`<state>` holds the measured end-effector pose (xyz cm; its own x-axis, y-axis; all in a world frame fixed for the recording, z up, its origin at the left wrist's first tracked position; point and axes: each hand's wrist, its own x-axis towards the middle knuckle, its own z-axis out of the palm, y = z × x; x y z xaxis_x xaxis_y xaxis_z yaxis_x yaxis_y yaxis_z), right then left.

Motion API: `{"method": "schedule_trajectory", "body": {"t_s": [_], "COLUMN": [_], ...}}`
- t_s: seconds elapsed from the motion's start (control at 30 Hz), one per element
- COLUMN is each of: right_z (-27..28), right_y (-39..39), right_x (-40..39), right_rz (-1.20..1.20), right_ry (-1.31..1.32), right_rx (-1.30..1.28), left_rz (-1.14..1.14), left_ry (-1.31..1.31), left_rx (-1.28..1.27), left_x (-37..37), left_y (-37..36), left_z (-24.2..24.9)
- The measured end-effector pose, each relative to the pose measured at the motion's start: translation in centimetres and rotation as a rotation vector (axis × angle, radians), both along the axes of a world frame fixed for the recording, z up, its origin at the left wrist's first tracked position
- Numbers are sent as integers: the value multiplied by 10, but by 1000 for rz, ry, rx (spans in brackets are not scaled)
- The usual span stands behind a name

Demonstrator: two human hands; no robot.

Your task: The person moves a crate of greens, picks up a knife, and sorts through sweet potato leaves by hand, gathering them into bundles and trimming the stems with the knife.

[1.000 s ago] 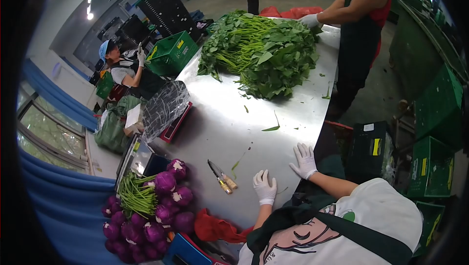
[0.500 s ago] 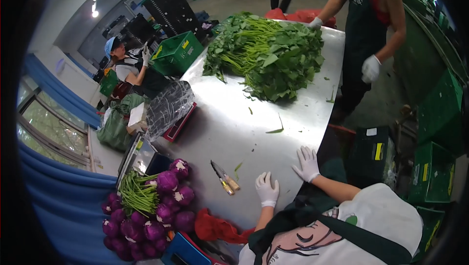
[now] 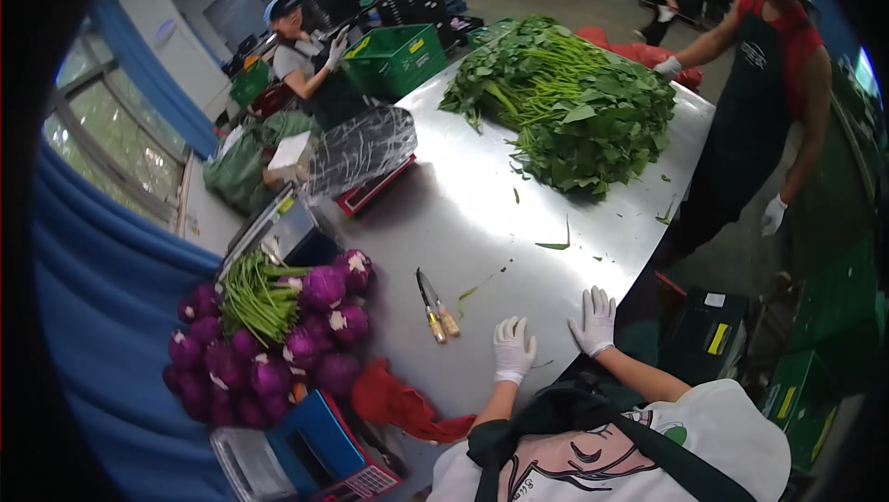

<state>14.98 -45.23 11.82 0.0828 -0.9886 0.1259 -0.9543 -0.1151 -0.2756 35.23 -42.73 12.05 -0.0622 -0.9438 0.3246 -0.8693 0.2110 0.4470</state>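
Observation:
My left hand, in a white glove, rests on the metal table near its front edge, fingers spread and holding nothing. To its right my right hand, also gloved, lies flat by the table's right edge with its fingers apart. Two knives with light wooden handles lie left of my left hand. A red cloth is at the lower left of the table. Beyond my hands spreads a large heap of leafy green stems, with a few loose bits of leaf in front of it.
Purple cabbages and a bunch of green stems stand at the left, near a blue scale. A co-worker touches the heap at the right. Another person stands by a green crate. A dark crate is at the right.
The camera view has turned, so the table and heap appear farther right. The co-worker's free hand has lowered. My two hands remain on the table with their fingers apart.

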Motion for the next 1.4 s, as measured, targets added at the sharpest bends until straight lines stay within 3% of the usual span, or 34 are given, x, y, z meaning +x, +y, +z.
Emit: {"method": "schedule_trajectory", "body": {"t_s": [0.27, 0.6, 0.8, 0.9, 0.93, 1.03, 1.07, 1.13, 1.23, 1.37, 1.4], "right_z": [4, -10, -10, -8, -7, -6, -8, 7, 34, 26, 22], "right_y": [-1, -3, -5, -8, -6, -7, -6, 1, 20, 25, 21], "right_x": [4, 4, 1, -1, -2, -4, -4, 14, 54, 56, 55], "right_rz": [33, 42, 40, 45, 46, 47, 64, 253, 765, 843, 861], "right_ry": [38, 85, 70, 25, 10, -35, -94, -134, -232, -105, -82], "right_rx": [-25, -55, -35, -18, -6, -10, -41, -31, 133, 117, 110], "left_rz": [114, 40, 441, 418, 326, -56, -27, 30, 170, 96, 84], "left_ry": [-40, 120, -135, -121, -128, 267, 336, 466, 300, -115, -62], "left_rx": [156, 156, 141, 392, 352, 213, 171, 89, 137, 21, 22], "left_x": [-2, 14, 37, 22, 12, -8, -9, 1, 27, 55, 60], "left_y": [9, -14, -68, -74, -71, -53, -42, -19, -5, -46, -57], "left_z": [-20, -2, 8, 6, 6, 8, 10, 20, 20, 43, 44]}}
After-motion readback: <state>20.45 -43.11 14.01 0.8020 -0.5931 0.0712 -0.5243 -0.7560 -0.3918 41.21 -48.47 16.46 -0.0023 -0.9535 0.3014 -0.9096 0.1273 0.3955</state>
